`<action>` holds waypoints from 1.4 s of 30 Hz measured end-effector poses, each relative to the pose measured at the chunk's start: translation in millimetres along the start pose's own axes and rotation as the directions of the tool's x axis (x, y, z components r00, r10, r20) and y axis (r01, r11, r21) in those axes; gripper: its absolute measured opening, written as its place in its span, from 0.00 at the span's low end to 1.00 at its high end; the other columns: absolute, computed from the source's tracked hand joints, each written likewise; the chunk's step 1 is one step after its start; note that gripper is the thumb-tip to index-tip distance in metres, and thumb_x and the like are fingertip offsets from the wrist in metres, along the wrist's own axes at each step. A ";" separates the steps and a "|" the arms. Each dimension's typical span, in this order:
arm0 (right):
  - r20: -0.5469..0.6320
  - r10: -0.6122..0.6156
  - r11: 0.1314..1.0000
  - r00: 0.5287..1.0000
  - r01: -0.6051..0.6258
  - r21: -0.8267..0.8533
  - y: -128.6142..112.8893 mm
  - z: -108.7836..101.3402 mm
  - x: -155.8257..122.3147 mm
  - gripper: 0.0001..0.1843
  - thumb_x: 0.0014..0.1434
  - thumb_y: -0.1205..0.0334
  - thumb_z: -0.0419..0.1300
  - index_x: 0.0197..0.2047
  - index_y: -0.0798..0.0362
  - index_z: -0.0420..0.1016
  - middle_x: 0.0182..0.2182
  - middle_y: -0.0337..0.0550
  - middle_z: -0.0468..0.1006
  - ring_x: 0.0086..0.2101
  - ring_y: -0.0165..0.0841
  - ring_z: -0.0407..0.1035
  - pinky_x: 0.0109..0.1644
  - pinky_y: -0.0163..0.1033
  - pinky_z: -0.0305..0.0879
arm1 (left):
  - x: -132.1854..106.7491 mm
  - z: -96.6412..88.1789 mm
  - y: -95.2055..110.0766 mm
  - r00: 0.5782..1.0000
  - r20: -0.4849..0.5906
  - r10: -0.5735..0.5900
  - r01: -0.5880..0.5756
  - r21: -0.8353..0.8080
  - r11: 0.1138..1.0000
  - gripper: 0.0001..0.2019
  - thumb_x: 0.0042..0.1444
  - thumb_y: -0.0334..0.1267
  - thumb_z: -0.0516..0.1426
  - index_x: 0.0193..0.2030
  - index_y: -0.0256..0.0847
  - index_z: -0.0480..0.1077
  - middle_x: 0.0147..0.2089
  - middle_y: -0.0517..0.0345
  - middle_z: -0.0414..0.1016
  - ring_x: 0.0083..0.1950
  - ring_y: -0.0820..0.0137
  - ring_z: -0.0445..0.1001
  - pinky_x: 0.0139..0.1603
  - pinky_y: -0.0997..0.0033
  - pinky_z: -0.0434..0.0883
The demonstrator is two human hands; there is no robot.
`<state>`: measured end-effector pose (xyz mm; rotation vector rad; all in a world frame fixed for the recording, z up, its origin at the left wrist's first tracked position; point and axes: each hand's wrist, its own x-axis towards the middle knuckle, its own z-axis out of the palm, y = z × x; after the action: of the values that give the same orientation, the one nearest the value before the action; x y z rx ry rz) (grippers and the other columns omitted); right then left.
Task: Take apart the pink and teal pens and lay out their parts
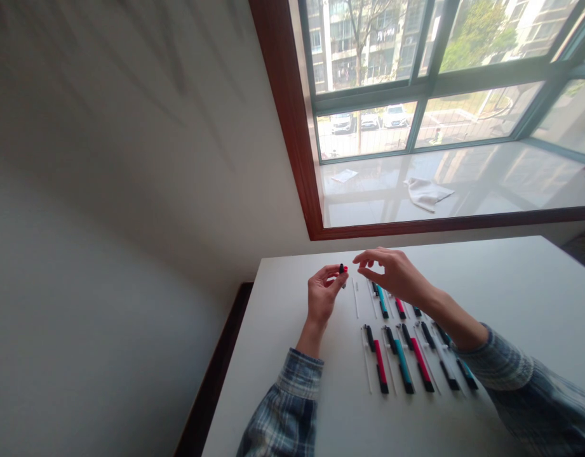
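My left hand (322,293) pinches a small red-and-black pen part (343,269) between thumb and fingertips, above the far left of the white table. To its right, my right hand (392,268) hovers with thumb and fingers apart, and nothing shows between them. A thin white pen refill (355,298) lies on the table between the hands. Under my right hand and forearm is a row of pen parts, partly covered, including a blue barrel (382,300) and a red barrel (399,308). In a nearer row lie a red barrel (379,362), a blue barrel (403,367) and several black pieces.
The white table (273,355) stands against the wall. Beyond its far edge is a window ledge in a red-brown wooden frame (292,120), with a white cloth (426,192) and a paper (344,175) on it.
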<state>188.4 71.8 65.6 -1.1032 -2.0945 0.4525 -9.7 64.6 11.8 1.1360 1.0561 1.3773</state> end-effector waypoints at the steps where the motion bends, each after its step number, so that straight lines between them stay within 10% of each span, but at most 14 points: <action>1: 0.000 0.000 1.000 1.000 0.000 -0.001 0.0 0.1 -0.1 0.10 0.66 0.64 0.63 0.50 0.47 0.81 0.38 0.41 0.84 0.38 0.36 0.77 0.43 0.41 0.73 | 0.2 -0.1 -0.4 1.000 0.000 0.001 -0.001 0.000 1.000 0.12 0.50 0.40 0.71 0.41 0.39 0.82 0.39 0.52 0.82 0.38 0.68 0.76 0.39 0.68 0.75; 20: 0.406 0.006 0.972 0.914 0.091 -0.218 18.6 15.8 -7.4 0.09 0.66 0.69 0.62 0.41 0.48 0.84 0.36 0.43 0.84 0.38 0.37 0.78 0.42 0.38 0.68 | 2.9 5.5 0.1 0.998 -0.064 -0.013 0.016 0.043 0.999 0.13 0.51 0.42 0.70 0.41 0.38 0.82 0.41 0.51 0.83 0.41 0.65 0.78 0.43 0.66 0.74; 30: 0.317 0.226 0.910 0.921 -0.082 -0.407 2.5 28.0 -13.5 0.16 0.66 0.54 0.65 0.30 0.53 0.80 0.24 0.49 0.82 0.26 0.40 0.78 0.30 0.38 0.65 | 9.6 15.0 7.5 0.994 -0.106 -0.008 0.013 0.047 0.999 0.13 0.50 0.42 0.70 0.40 0.38 0.82 0.38 0.53 0.83 0.37 0.67 0.78 0.39 0.68 0.73; 42: 0.393 0.219 0.929 0.893 -0.068 -0.363 -4.5 36.2 -11.5 0.11 0.63 0.74 0.60 0.34 0.55 0.83 0.34 0.51 0.85 0.35 0.41 0.80 0.37 0.37 0.69 | 15.2 15.1 14.6 0.977 -0.202 0.064 -0.058 0.035 0.998 0.12 0.51 0.42 0.69 0.40 0.39 0.81 0.37 0.55 0.82 0.36 0.69 0.76 0.39 0.70 0.72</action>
<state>163.8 60.6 38.6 -1.4782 -2.5562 0.4439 2.2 78.6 30.1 1.0728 1.1976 1.5563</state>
